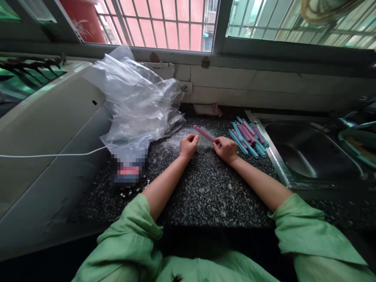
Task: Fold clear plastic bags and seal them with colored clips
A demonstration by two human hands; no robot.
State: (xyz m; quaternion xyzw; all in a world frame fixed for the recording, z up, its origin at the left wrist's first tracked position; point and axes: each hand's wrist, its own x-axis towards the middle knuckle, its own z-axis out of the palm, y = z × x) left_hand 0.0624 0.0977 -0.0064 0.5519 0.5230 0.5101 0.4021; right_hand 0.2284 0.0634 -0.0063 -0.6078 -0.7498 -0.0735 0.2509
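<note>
My right hand (226, 149) is closed on the near end of a slim pink plastic stick (204, 134), shaped like a bag clip. The stick slants away to the left, its rounded far end free. Thumb and fingers of my left hand (188, 147) are pinched together at the edge of a small clear plastic bag (203, 145). This bag spreads flat between both hands, under the stick. Just right of my right hand lies a loose pile of pink and blue sticks (248, 137) of the same kind.
A tall heap of clear plastic bags (138, 102) stands on the speckled dark counter (205, 196) at left. Small shiny bits (129, 192) lie in front of it. A white cable (58, 155) runs leftward. On the right is a metal sink (311, 152); a pink-edged packet (207, 110) lies by the wall.
</note>
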